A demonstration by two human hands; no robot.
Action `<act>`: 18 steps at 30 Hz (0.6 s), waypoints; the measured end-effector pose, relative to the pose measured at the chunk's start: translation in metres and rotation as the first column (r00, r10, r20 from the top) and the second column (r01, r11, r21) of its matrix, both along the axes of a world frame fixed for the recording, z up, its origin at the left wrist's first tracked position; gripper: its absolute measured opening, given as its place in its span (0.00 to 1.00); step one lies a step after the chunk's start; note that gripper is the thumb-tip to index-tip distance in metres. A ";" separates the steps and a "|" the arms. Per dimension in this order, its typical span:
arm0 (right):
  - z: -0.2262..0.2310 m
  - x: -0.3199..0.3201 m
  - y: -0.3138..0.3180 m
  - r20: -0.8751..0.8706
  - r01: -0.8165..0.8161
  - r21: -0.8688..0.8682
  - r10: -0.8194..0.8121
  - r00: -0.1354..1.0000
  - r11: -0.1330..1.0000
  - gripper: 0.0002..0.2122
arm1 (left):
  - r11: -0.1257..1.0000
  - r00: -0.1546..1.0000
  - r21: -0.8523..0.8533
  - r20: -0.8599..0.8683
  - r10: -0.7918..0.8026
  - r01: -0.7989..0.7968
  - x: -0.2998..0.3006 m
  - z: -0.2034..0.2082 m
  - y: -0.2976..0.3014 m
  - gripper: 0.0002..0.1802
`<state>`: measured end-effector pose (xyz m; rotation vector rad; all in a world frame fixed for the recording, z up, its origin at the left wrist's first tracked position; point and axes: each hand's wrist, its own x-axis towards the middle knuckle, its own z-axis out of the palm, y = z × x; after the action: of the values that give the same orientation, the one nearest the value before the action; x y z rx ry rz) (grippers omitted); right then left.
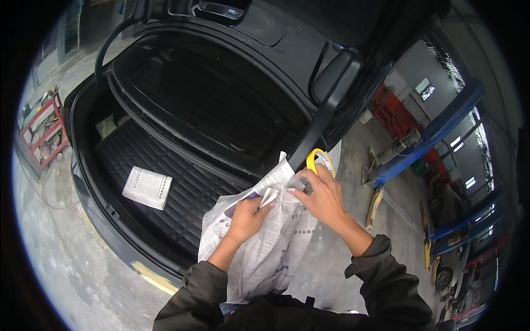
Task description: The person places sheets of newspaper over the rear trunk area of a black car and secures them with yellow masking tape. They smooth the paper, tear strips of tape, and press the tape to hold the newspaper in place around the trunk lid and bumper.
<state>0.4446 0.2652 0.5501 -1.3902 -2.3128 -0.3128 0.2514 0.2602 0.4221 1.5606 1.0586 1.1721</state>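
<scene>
A crumpled sheet of newspaper (276, 243) hangs in front of me, over the right rear corner of an open car trunk. My left hand (248, 217) grips a gathered fold of it between thumb and fingers. My right hand (324, 197) pinches the newspaper a little farther right. A roll of yellow masking tape (312, 160) stands up at the fingers of that same hand, apparently held along with the paper. Part of the sheet's upper edge reaches up toward the trunk lid's hinge arm.
On the quilted black trunk mat (182, 176) lies a folded stack of newspaper (147, 187). The raised trunk lid (292, 38) hangs overhead. A red rack (44, 132) stands at left; a blue lift post (430, 135) leans into view at right, with red cabinets (389, 110) behind.
</scene>
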 end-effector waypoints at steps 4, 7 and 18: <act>0.018 0.001 -0.013 -0.139 -0.010 -0.029 0.006 0.990 1.000 0.15 | 0.905 0.922 0.184 0.020 0.387 -0.384 0.012 0.017 -0.010 0.18; 0.038 0.002 -0.023 -0.117 -0.130 -0.088 0.119 0.986 0.988 0.08 | 0.863 0.872 0.177 -0.039 0.487 -0.474 0.006 0.026 -0.009 0.21; 0.056 -0.011 -0.031 -0.028 -0.218 -0.510 0.237 0.971 0.832 0.24 | 0.988 0.899 -0.153 0.436 0.035 0.036 -0.004 0.016 -0.002 0.18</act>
<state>0.4335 0.2337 0.6066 -1.3059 -2.6790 0.3859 0.2474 0.2585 0.4381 1.1011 0.8243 1.3259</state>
